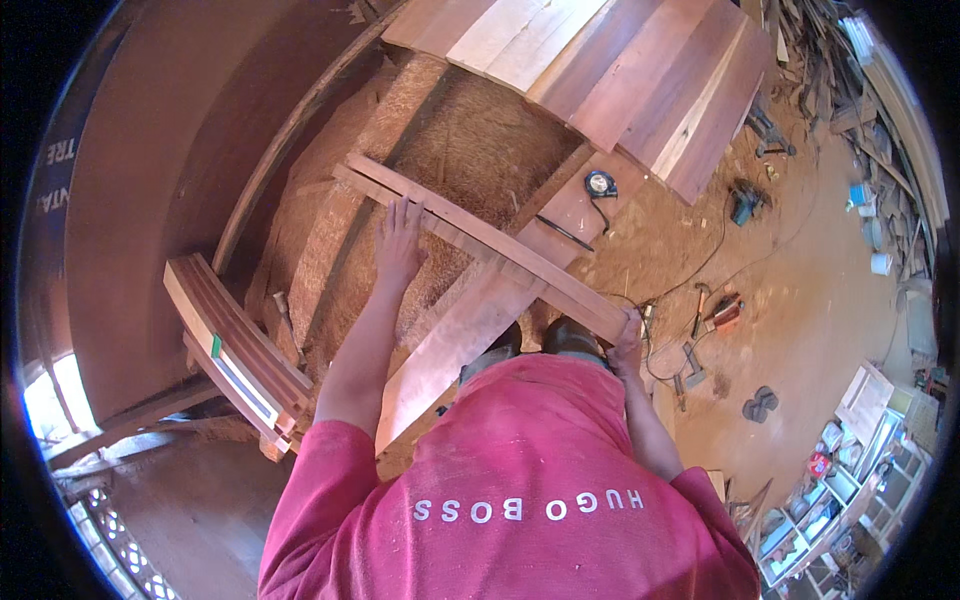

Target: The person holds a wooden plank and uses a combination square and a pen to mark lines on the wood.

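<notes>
Two narrow reddish wooden strips (505,252) lie side by side across the workbench beams, with a thin dark gap between them toward the far left end. On the left part of the strips rests my left hand (400,240), fingers stretched out over the edge. My right hand (627,348) is closed round their near right end, its fingers partly hidden. Beneath the strips runs a wide smooth plank (450,350) of the bench. A tape measure (600,184) sits on that plank beyond the strips, beside a thin black pencil-like stick (565,232).
Several planks (640,75) lie joined flat at the far end. A stack of long boards (240,350) stands at left, near a chisel-like tool (288,318). On the dusty floor at right are a hammer (699,308), a red power tool (725,312), cables and sandals (760,404).
</notes>
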`<state>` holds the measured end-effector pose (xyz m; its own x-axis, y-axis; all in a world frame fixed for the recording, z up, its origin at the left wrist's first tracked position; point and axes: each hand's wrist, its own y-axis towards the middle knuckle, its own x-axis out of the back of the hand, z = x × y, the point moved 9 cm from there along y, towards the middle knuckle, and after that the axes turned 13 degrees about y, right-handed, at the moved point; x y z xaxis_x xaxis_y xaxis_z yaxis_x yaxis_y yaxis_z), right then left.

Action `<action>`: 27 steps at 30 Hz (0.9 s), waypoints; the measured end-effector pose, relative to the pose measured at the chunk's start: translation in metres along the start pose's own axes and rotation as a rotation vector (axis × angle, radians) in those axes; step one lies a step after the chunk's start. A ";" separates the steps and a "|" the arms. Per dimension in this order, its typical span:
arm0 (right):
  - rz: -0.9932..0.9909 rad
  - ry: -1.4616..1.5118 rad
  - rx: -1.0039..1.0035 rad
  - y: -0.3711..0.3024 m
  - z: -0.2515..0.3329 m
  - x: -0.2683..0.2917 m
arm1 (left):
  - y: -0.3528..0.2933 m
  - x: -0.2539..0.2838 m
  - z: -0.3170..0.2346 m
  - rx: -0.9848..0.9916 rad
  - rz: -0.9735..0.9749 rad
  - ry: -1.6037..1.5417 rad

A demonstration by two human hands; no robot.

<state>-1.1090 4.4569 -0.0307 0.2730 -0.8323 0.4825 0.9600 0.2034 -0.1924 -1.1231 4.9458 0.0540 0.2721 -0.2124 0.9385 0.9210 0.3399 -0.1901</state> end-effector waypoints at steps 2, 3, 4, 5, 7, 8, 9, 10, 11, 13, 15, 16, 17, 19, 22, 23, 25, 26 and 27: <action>0.002 0.002 -0.029 -0.002 0.004 0.000 | 0.025 -0.004 -0.007 -0.094 -0.089 0.134; -0.002 -0.012 0.039 -0.002 0.012 0.000 | 0.034 -0.005 -0.013 -0.179 -0.185 0.268; -0.005 -0.026 0.109 -0.003 0.019 -0.001 | 0.044 -0.013 -0.011 -0.187 -0.184 0.268; -0.015 -0.029 0.100 -0.005 0.015 -0.001 | 0.054 -0.024 -0.017 -0.275 -0.136 0.244; -0.061 -0.058 0.217 -0.011 0.020 -0.001 | 0.066 -0.038 -0.015 -0.369 -0.088 0.221; -0.062 -0.062 0.204 -0.015 0.017 0.000 | 0.064 -0.036 -0.014 -0.412 -0.097 0.131; -0.084 -0.081 0.243 -0.019 0.018 0.003 | 0.061 -0.034 -0.017 -0.451 -0.105 0.042; -0.104 -0.099 0.283 -0.023 0.019 0.006 | 0.052 -0.036 -0.017 -0.456 -0.097 0.038; -0.110 -0.103 0.270 -0.027 0.010 0.013 | 0.035 -0.016 -0.022 -0.516 -0.153 0.028; -0.142 -0.203 0.254 -0.034 -0.018 0.045 | 0.000 0.015 -0.025 -0.571 -0.200 0.010; -0.200 -0.260 0.300 -0.038 -0.009 0.084 | -0.036 0.038 -0.026 -0.515 -0.266 -0.144; -0.191 -0.337 0.401 -0.032 0.007 0.104 | -0.056 0.042 -0.030 -0.494 -0.254 -0.146; -0.222 -0.366 0.455 -0.025 0.020 0.125 | -0.072 0.049 -0.035 -0.435 -0.291 -0.184; -0.319 -0.369 0.518 -0.013 0.043 0.163 | -0.103 0.053 -0.046 -0.321 -0.338 -0.261; -0.118 -0.436 0.375 0.041 0.112 0.188 | -0.143 0.058 -0.070 -0.195 -0.227 -0.401; -0.099 -0.437 0.401 0.055 0.127 0.194 | -0.153 0.058 -0.079 -0.176 -0.184 -0.442; 0.175 -0.373 0.269 0.092 0.125 0.184 | -0.175 0.050 -0.089 -0.122 -0.168 -0.511; 0.199 -0.384 0.293 0.105 0.132 0.180 | -0.185 0.043 -0.092 -0.088 -0.171 -0.521; 0.293 -0.410 0.310 0.118 0.134 0.167 | -0.197 0.036 -0.090 -0.022 -0.156 -0.560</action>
<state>-0.9417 4.4115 0.1419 0.4722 -0.4637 0.7497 0.7972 0.5876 -0.1386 -1.2697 4.7883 0.0992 -0.0509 0.2601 0.9642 0.9455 0.3235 -0.0374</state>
